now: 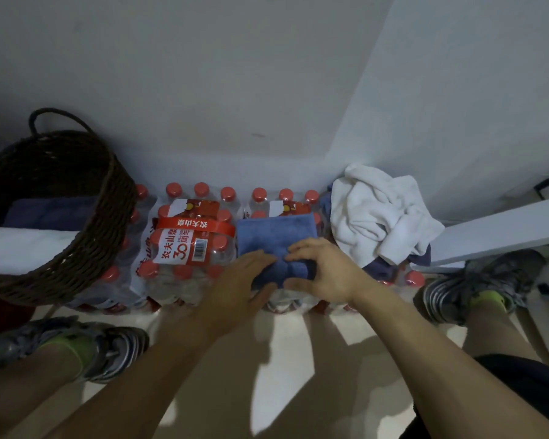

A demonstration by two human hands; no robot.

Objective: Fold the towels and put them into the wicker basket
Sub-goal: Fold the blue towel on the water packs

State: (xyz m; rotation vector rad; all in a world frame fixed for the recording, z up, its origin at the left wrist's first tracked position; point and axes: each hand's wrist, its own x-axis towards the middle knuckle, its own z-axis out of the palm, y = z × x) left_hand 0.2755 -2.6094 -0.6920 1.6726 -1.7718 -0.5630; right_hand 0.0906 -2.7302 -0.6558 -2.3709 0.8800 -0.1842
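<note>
You are partway through. The wicker basket at far left already holds at least two folded towels: a white folded towel lying nearer you and a dark blue folded towel behind it. The blue towel in hand lies folded into a neat rectangle on top of the shrink-wrapped water bottle packs, right of centre. Your left hand rests flat on its near left edge, fingers fairly straight, its grip wide and pressing rather than holding. Your right hand curls over the near right corner, thumb underneath, its grip closed on the blue towel. I judge this one is folded and about ready to be lifted.

Still to do: the white crumpled towel heaped at far right, with another bluish cloth showing beneath it; how many lie in that pile I cannot tell.

The path to the basket runs left over the red bottle caps, and the basket's raised rim and handle stand between. A white board leans at the right, beside your right shoe; your left shoe sits near the basket
</note>
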